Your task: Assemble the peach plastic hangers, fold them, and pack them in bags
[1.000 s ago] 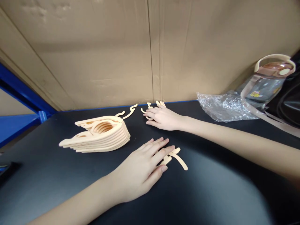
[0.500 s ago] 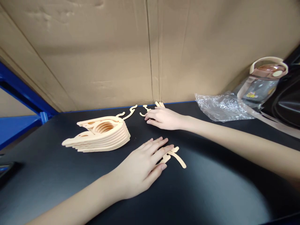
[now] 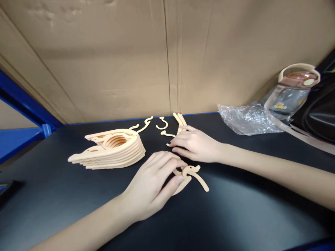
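My left hand (image 3: 154, 181) is curled over a peach plastic hanger piece (image 3: 192, 176) on the black table (image 3: 235, 209), fingers and thumb pinching its near end. My right hand (image 3: 196, 144) lies just beyond it, fingers bent and drawn together on a thin peach hook piece (image 3: 167, 134). A stack of peach hanger bodies (image 3: 112, 150) sits to the left of both hands. Loose hooks (image 3: 162, 123) and a small bundle of peach strips (image 3: 180, 120) lie at the table's far edge.
A cardboard wall (image 3: 167, 52) backs the table. At the right are a crumpled clear plastic bag (image 3: 246, 120), a water bottle with a pink lid (image 3: 293, 94) and a dark bag (image 3: 321, 115). A blue metal frame (image 3: 23, 122) stands at the left.
My right hand has pulled back from the far edge toward me, dragging a hook piece. My left hand went from flat to curled, pinching the hanger piece.
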`<state>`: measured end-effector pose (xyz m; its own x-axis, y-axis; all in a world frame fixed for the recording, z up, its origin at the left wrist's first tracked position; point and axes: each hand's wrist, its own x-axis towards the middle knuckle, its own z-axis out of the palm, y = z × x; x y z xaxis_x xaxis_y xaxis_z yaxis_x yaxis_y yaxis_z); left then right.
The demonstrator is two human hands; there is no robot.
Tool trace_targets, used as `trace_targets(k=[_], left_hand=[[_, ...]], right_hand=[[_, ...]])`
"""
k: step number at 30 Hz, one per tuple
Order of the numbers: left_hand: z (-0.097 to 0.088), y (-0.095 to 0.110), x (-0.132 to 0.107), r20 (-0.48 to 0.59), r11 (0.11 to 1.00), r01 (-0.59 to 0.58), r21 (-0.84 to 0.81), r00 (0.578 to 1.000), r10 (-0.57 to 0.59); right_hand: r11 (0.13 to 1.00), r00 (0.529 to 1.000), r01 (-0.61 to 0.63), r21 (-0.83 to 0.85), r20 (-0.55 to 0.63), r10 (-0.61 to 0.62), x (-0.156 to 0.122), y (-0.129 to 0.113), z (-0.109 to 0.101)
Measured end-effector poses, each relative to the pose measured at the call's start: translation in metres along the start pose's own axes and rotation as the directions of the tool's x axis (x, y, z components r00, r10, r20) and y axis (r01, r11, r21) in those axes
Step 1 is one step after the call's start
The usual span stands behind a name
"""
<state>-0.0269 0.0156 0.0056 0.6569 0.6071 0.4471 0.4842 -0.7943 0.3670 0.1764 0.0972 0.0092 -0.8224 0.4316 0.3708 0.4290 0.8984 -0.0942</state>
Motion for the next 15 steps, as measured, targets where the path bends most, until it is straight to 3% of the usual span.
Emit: trace_targets(k=[3, 7, 10, 15], left_hand=[[0.002, -0.002, 0.0, -0.065, 0.996, 0.063, 0.057, 0.996, -0.06], [0.009, -0.007, 0.001, 0.098, 0.974, 0.103, 0.203, 0.987, -0.124], [0.011, -0.007, 0.004, 0.239, 0.965, 0.129, 0.227, 0.953, -0.184], [0.008, -0.005, 0.005, 0.255, 0.964, 0.158, 0.212, 0.944, -0.211]], right_hand=[[0.995, 0.999, -0.037, 0.09, -0.028, 0.039, -0.015, -0.009, -0.007], [0.972, 0.97, -0.218, 0.084, -0.096, 0.225, -0.017, 0.004, -0.016], [0.918, 0.915, -0.396, -0.021, -0.098, 0.393, -0.003, 0.022, -0.017], [0.764, 0.786, -0.609, -0.212, -0.037, 0.617, 0.03, 0.045, -0.009]])
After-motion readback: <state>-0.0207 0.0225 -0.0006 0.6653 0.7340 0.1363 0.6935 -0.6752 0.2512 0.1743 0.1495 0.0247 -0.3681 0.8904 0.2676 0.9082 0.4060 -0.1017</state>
